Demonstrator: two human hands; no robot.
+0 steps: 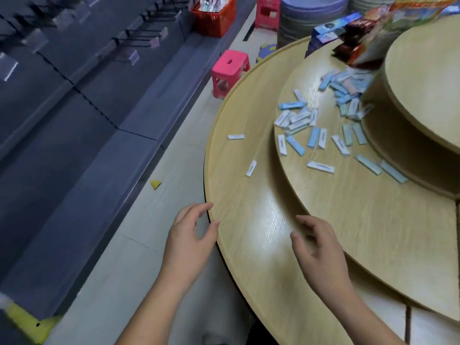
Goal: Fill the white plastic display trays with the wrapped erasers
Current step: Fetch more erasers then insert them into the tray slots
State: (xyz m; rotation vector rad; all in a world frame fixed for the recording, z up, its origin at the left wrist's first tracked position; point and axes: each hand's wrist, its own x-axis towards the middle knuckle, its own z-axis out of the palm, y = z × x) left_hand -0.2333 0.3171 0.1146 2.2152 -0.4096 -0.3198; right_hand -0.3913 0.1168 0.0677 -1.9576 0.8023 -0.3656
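The left hand (191,235) and the right hand (321,247) are bare. Both forearms (154,305) are uncovered down to the lower edge of the view. Between them lies pale grey cloth (214,319), smooth and unpatterned, apparently the person's clothing; what garment it is cannot be told.

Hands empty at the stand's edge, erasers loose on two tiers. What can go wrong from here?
1. Two stray erasers lie on the lowest tier, not far from its rim; a careless sweep by the left hand or right hand may knock them to the floor.
2. No white tray is in view, so picked erasers have nowhere to go yet.
3. The far eraser pile sits beside snack packets; reaching there may topple them.
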